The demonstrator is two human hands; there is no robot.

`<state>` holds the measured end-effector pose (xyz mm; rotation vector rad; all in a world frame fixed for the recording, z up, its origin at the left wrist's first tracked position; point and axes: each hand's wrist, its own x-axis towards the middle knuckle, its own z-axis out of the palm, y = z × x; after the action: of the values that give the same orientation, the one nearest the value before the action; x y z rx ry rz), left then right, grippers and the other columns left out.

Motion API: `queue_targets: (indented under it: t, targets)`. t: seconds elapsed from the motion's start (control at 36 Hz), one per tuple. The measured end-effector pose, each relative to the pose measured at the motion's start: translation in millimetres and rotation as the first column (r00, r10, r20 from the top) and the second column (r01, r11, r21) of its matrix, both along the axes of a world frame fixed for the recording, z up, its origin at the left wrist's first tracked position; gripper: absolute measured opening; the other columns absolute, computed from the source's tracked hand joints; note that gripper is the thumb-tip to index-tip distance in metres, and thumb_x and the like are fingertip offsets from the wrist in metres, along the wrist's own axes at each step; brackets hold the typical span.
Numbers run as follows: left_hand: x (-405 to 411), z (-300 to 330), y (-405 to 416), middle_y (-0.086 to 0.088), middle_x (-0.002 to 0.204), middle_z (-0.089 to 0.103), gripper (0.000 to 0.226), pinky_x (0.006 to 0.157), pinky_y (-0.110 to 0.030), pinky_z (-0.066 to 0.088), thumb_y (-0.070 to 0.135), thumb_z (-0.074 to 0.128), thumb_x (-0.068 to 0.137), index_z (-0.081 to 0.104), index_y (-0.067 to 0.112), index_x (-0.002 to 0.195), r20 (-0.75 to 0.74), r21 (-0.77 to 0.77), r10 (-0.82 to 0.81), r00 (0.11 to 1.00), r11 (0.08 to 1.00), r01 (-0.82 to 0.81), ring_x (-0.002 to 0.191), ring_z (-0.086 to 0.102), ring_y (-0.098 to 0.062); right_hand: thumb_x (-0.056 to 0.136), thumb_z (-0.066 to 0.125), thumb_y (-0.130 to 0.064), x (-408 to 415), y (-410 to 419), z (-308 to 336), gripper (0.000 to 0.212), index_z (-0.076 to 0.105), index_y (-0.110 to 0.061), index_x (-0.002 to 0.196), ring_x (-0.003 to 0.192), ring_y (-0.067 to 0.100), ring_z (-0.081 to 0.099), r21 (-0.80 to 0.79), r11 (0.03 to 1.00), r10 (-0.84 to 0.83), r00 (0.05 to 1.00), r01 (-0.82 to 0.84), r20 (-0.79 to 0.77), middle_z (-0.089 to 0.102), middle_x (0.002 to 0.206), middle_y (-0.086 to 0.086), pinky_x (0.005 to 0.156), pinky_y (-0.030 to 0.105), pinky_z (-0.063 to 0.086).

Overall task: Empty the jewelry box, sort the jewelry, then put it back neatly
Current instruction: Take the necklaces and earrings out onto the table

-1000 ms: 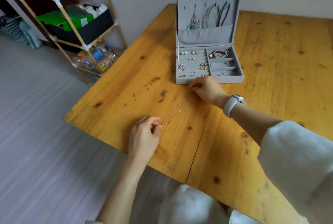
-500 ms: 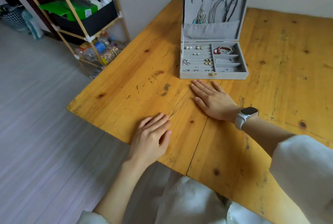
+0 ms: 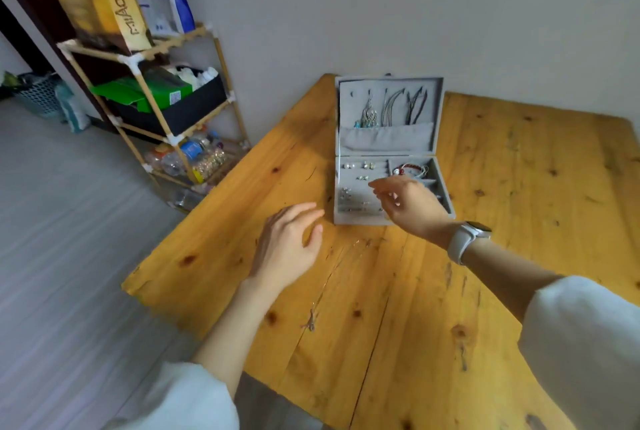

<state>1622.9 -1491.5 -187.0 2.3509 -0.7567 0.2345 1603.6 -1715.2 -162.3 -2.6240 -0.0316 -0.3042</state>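
The grey jewelry box point(image 3: 388, 149) stands open at 12 o'clock on the wooden table point(image 3: 519, 187), the right hand point(image 3: 412, 206) with relaxed fingers is over its tray, the left hand point(image 3: 287, 246), also relaxed and empty, is at 9 o'clock from a thin chain point(image 3: 325, 287) on the wood.

Wooden table point(image 3: 519, 187) against white wall point(image 3: 381, 7), shelf rack point(image 3: 149, 97) on grey floor point(image 3: 69, 256)
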Motion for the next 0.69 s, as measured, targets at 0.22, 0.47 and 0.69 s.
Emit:
queue_targets:
  t: [0.22, 0.47, 0.69]
  targets:
    - [105, 54, -75, -0.005, 0.137, 0.046, 0.041, 0.107, -0.036, 0.032, 0.013, 0.048, 0.091, 0.049, 0.010, 0.131, 0.081, 0.070, 0.006, 0.997, 0.997, -0.012, 0.125, 0.043, -0.022, 0.093, 0.044, -0.020, 80, -29, 32, 0.027, 0.057, -0.015, 0.117, 0.064, 0.019, 0.057, 0.255, 0.941, -0.232, 0.973, 0.223, 0.009, 0.064, 0.081, 0.002, 0.066, 0.036, 0.051]
    - [191, 67, -130, 0.006, 0.156, 0.000, 0.075, 0.113, -0.046, 0.011, 0.016, 0.047, 0.087, 0.004, 0.018, 0.148, 0.167, 0.331, 0.023, 0.986, 0.940, -0.078, 0.143, -0.007, -0.015, 0.090, 0.048, -0.037, 162, -40, 27, 0.025, 0.060, -0.019, 0.102, 0.089, 0.026, 0.063, 0.295, 0.870, -0.425, 0.904, 0.395, 0.043, 0.069, 0.093, 0.004, 0.075, 0.038, 0.051]
    - [195, 52, -132, 0.004, 0.153, 0.018, 0.072, 0.111, -0.037, 0.015, 0.006, 0.048, 0.080, 0.020, 0.016, 0.145, 0.230, 0.172, 0.041, 0.972, 0.982, -0.082, 0.142, 0.007, -0.015, 0.091, 0.045, -0.033, 173, -28, 12, 0.023, 0.056, -0.014, 0.098, 0.085, 0.032, 0.062, 0.160, 0.864, -0.495, 0.863, 0.478, 0.098, 0.068, 0.090, 0.009, 0.067, 0.033, 0.046]
